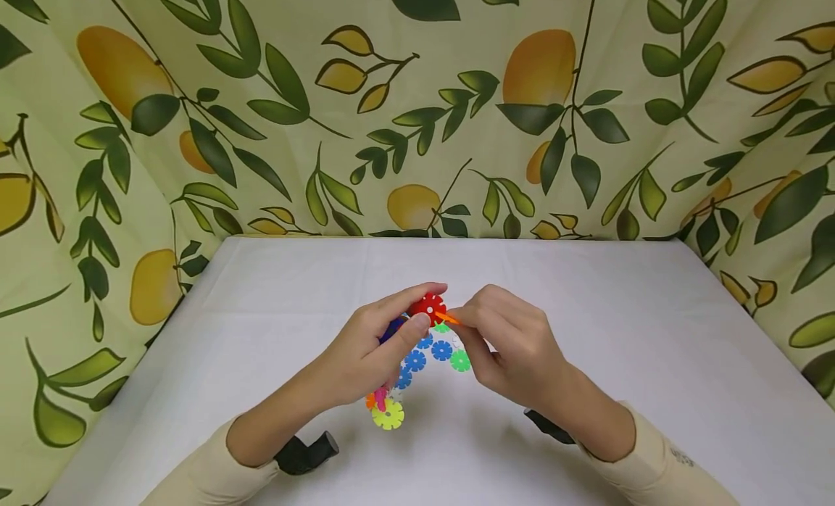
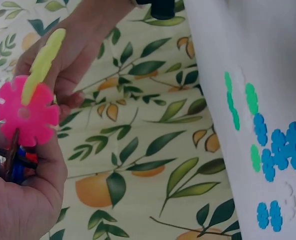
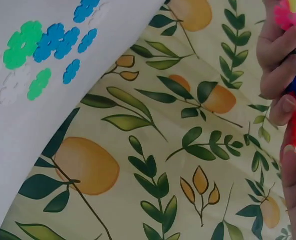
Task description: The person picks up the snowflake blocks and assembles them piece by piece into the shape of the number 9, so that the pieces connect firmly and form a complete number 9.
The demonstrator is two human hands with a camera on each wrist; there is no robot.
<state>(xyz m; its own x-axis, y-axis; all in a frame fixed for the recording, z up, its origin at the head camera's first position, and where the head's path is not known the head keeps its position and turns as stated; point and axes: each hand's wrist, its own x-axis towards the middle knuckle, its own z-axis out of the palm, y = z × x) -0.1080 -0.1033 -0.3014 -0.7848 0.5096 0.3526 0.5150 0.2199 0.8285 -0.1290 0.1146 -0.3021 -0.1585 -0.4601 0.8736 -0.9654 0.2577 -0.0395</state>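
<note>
Red disc (image 1: 428,301): 1, held by left fingers (image 1: 407,297) | 1 orange piece (image 1: 448,318) pinched by right fingers (image 1: 481,322) | yellow disc (image 1: 388,415): 1

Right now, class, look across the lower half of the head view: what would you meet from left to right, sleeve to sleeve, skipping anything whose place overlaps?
Left sleeve, black object, yellow notched disc, red notched disc, orange piece, right hand, right sleeve.

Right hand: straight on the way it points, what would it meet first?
Most likely the red disc in the left hand; the orange piece the right hand pinches overlaps that disc, though depth is unclear.
</note>
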